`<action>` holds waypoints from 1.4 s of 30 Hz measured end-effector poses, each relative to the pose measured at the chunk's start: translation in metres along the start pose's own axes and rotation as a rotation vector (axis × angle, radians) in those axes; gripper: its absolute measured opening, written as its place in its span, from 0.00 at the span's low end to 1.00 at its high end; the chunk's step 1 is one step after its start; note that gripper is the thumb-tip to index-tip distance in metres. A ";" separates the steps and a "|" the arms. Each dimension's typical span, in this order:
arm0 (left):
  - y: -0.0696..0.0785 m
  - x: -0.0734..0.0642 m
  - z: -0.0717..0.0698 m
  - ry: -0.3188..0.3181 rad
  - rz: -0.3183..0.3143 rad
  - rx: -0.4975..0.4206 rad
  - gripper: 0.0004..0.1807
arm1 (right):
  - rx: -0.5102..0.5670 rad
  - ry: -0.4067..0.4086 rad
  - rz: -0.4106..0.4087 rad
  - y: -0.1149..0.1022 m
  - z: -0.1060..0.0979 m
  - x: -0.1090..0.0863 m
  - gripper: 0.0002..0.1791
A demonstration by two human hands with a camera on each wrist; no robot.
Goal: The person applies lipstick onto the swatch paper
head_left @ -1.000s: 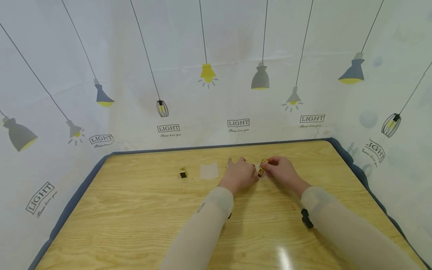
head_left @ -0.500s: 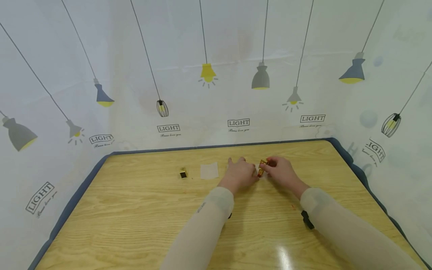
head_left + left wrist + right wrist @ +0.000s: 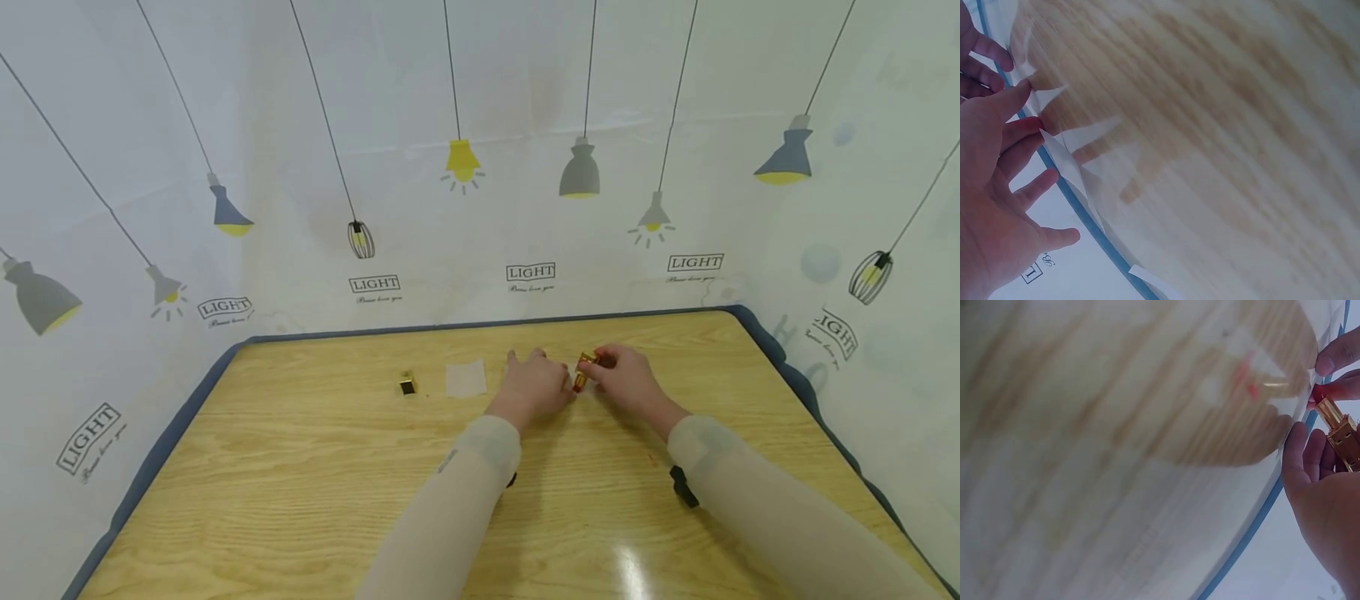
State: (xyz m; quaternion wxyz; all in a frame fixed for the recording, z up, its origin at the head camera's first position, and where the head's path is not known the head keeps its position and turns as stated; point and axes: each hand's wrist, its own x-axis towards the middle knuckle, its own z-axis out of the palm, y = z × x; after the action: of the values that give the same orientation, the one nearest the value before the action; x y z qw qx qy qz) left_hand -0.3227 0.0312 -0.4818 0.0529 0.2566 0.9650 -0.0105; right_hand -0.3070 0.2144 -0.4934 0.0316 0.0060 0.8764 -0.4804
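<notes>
My right hand pinches a gold lipstick, tilted with its red end pointing down. In the right wrist view, that red tip and the gold tube lie right beside the left hand's fingers. My left hand rests on the table with its fingers spread. From the left wrist view, those fingers lie at a piece of white paper, much of which is hidden under the hand in the head view.
Left of the hands lies a square of pale paper on the wooden table. Farther left stands a small gold and black lipstick cap. A lamp-printed white sheet rises behind the table's back edge.
My right hand and the lipstick shift very slightly, the lipstick's upper end tipping a little to the right. My left hand stays in place.
</notes>
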 end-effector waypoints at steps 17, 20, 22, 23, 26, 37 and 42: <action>-0.001 0.001 0.001 0.014 -0.034 -0.089 0.16 | -0.067 0.014 -0.054 0.002 -0.001 0.000 0.28; 0.000 0.001 0.002 0.027 -0.041 -0.067 0.15 | -0.094 0.012 -0.057 0.002 -0.001 0.001 0.28; 0.001 0.002 0.003 0.028 -0.042 -0.062 0.14 | -0.114 0.015 -0.057 0.002 -0.002 0.001 0.27; 0.001 0.002 0.002 0.028 -0.043 -0.063 0.14 | -0.125 0.017 -0.058 0.002 -0.002 0.002 0.27; 0.002 0.002 0.002 0.018 -0.047 -0.062 0.14 | -0.158 0.019 -0.064 0.001 -0.005 0.003 0.27; 0.001 0.003 0.002 0.006 -0.047 -0.060 0.14 | -0.242 0.030 -0.076 0.004 -0.015 0.014 0.29; 0.001 0.001 0.000 0.003 -0.042 -0.066 0.15 | -0.250 0.036 -0.077 0.006 -0.023 0.020 0.27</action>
State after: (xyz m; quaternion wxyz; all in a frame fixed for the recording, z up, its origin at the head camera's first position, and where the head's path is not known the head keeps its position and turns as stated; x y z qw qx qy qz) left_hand -0.3231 0.0329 -0.4819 0.0598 0.2343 0.9701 0.0205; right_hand -0.3283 0.2362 -0.4870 -0.0019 -0.0231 0.9296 -0.3679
